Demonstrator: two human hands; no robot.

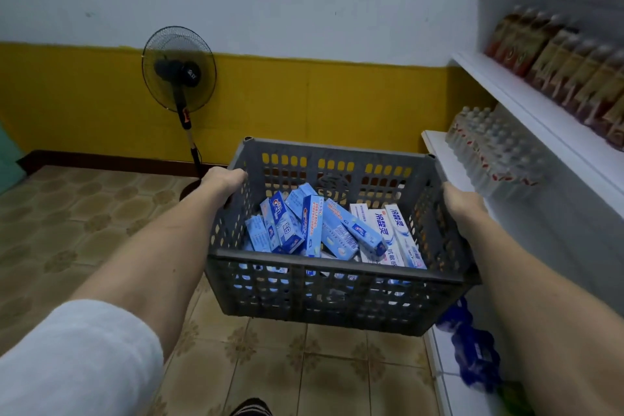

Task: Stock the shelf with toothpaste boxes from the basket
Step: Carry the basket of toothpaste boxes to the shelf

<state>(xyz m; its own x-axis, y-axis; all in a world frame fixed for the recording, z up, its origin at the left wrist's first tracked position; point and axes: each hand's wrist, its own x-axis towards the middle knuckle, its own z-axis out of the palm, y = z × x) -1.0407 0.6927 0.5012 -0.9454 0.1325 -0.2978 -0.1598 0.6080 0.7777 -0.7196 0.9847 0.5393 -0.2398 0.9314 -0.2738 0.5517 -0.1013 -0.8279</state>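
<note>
Above the tiled floor (101, 233), a dark grey basket (337, 297) hangs clear, its right side near the white shelf (526, 101). Left hand (224, 181) and right hand (461, 204) each clasp a side rim. Inside lie jumbled toothpaste boxes (324, 230): blue ones marked Crest, white ones with Chinese lettering.

A black standing fan (179, 69) stands ahead of me against the yellow and white wall (337, 94). To my right I see blurred red-brown packets (557, 64) in a row, and shrink-wrapped bottles (489, 145) one level lower. Patterned floor tiles (84, 206) lie beneath me.
</note>
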